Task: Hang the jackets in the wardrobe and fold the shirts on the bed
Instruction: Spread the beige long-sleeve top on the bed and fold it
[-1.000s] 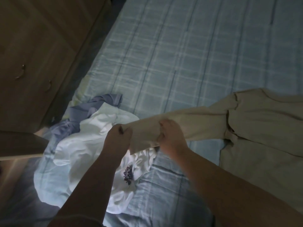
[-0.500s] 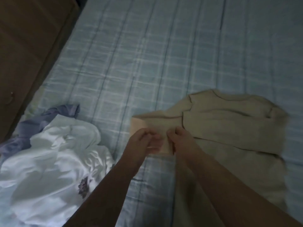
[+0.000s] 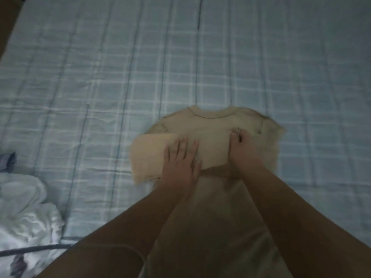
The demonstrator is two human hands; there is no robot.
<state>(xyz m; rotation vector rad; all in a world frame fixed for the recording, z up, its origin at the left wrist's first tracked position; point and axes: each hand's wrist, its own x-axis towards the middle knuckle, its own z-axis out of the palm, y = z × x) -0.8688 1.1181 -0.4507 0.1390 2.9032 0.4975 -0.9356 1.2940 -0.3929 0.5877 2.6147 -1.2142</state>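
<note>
Near left of the beige shirt (image 3: 210, 123), a white shirt (image 3: 26, 207) waits crumpled. The beige shirt lies flat on the bed (image 3: 100, 67). Its sleeve (image 3: 148, 155), stretched out a second ago, now crosses the chest. The left hand (image 3: 180, 163) presses it, fingers straight; the right hand (image 3: 245, 149) pinches its end, fingers curled. First fold made.

The beige shirt's (image 3: 210, 127) lower sides are hidden beneath the person's arms (image 3: 124, 233). Its shoulder beside the right hand (image 3: 244, 149) smears into motion blur, so whether that hand pinches the fabric cannot be told. Well left of the shirt, a white garment (image 3: 26, 213) and a dark cloth (image 3: 8, 159) are cut off by the frame's edge.
</note>
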